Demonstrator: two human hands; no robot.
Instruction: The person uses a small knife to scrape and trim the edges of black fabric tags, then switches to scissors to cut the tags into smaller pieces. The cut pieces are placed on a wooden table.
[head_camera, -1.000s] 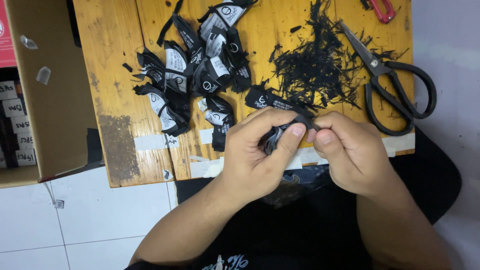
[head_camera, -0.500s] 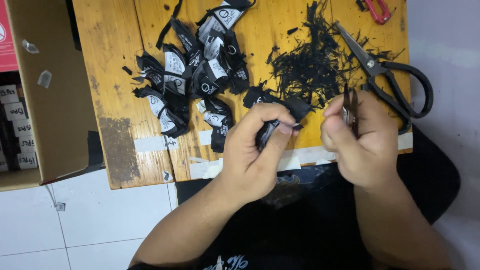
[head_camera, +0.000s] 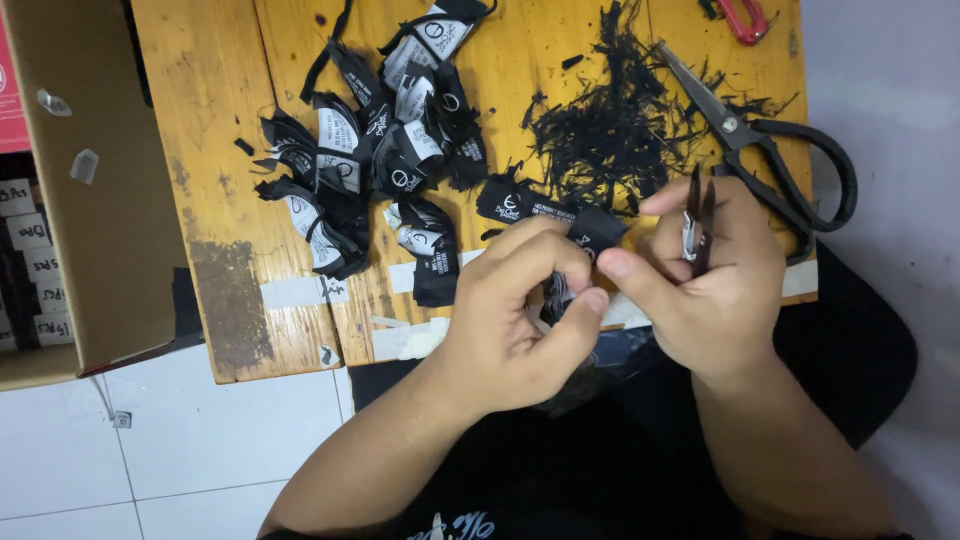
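L hand (head_camera: 515, 320) grip pinched on black label (head_camera: 590, 232); R hand (head_camera: 705, 275) grip around small snips (head_camera: 698, 215), over wooden table (head_camera: 215, 150)

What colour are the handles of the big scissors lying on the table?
Black; the big scissors lie at the table's right edge, clearest in the head view.

At upper centre of the frame, the woven labels (head_camera: 385, 150) are black with white panels and white round marks. The thread scraps (head_camera: 610, 130) at upper right are black. The big scissors (head_camera: 770, 165) are black, the wooden table (head_camera: 215, 150) honey-yellow with dark stains, the cardboard box (head_camera: 90, 180) at left brown.
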